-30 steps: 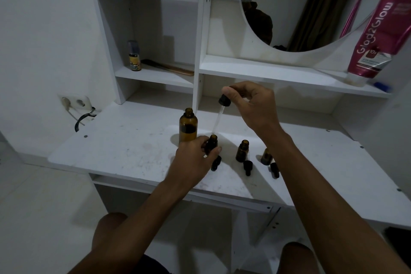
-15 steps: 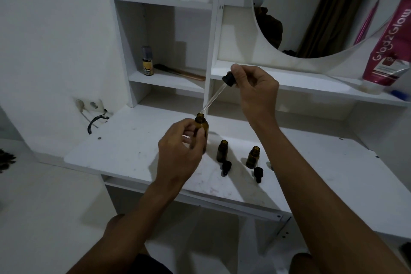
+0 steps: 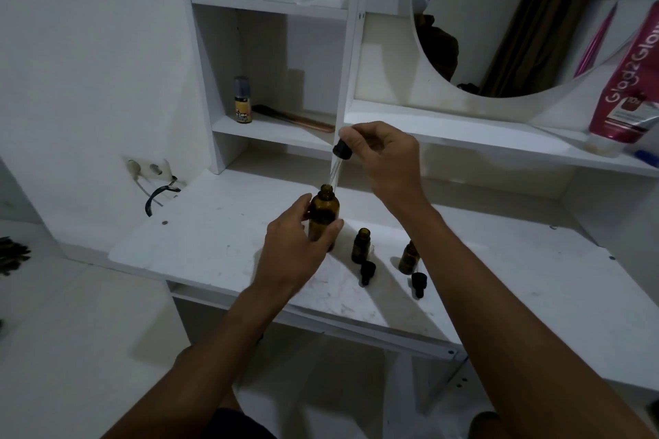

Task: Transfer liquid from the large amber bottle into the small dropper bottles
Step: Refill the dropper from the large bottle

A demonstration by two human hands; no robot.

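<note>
Over amber bottle point(image 3: 322, 216), dropper point(image 3: 338, 164) near-upright, tip-down

One wide-angle view, worn on the person's head, looks forward and down from close above the white bench point(image 3: 221, 246). The bench's near edge crosses mid-frame, and the shelves point(image 3: 278, 132) and round mirror point(image 3: 499, 28) fill the far side.

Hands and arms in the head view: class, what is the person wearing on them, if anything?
Nothing shows on the left hand or right hand: no gloves, rings, watch or bracelet. The left forearm and right forearm are bare too, with no sleeve in view.
</note>
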